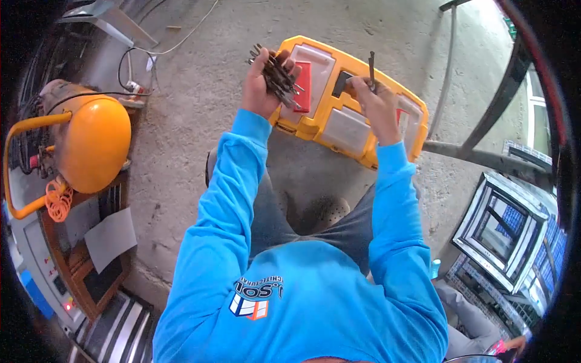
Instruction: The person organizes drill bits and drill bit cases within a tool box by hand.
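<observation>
In the head view, my left hand is closed around a bundle of dark metal bits, above the left part of a yellow case. My right hand pinches one slim metal bit upright over the right part of the case. The case has clear lid panels and a black handle piece near my right fingers. Through the left panel, or on it, shows a red item; which, I cannot tell.
An orange tank with a coiled hose stands at the left, above a machine panel. Metal bars cross the right side. Framed panels lie at the right. Part of another person shows at the lower right.
</observation>
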`<state>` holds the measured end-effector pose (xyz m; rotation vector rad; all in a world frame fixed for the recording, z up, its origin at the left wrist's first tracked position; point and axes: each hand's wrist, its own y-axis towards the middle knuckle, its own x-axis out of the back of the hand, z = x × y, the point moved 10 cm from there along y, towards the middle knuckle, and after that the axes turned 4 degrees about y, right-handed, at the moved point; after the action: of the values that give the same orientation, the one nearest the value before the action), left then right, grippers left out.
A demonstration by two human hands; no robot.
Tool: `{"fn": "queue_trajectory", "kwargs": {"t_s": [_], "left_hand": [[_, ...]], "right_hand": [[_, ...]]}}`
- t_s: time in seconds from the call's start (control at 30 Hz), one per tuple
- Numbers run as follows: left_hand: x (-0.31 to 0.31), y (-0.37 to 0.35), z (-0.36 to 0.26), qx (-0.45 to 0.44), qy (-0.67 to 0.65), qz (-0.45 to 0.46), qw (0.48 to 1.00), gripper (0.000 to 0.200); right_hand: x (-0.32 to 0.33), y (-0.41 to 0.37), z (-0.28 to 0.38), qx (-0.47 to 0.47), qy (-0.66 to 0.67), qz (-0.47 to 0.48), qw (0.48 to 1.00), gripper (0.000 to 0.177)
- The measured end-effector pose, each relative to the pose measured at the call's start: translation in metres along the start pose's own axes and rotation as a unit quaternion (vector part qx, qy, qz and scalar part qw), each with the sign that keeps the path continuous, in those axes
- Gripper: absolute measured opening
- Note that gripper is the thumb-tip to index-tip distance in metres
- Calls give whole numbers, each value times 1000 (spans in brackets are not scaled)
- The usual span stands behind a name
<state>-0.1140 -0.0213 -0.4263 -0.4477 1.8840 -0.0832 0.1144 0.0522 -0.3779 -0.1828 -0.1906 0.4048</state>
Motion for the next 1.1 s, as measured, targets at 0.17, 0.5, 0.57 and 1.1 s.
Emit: {"fn": "queue_trajectory", "kwargs": {"t_s": [0.17, 0.5, 0.57, 1.1], "left_hand": [[22, -5, -31, -39, 55, -45, 997, 18], [-8, -4, 13, 46, -16, 23, 999, 34], [-17, -8, 18, 62, -7, 48, 997, 44], [-30, -14, 18, 61, -1, 94, 994, 60]], "right_hand": [[-51, 12, -23, 64, -120, 13, 991, 43], [-67, 12, -21, 90, -48, 0, 995, 37], [-63, 17, -24, 75, 18, 15, 997, 35], [-82, 5, -19, 42, 185, 123, 974, 21]]}}
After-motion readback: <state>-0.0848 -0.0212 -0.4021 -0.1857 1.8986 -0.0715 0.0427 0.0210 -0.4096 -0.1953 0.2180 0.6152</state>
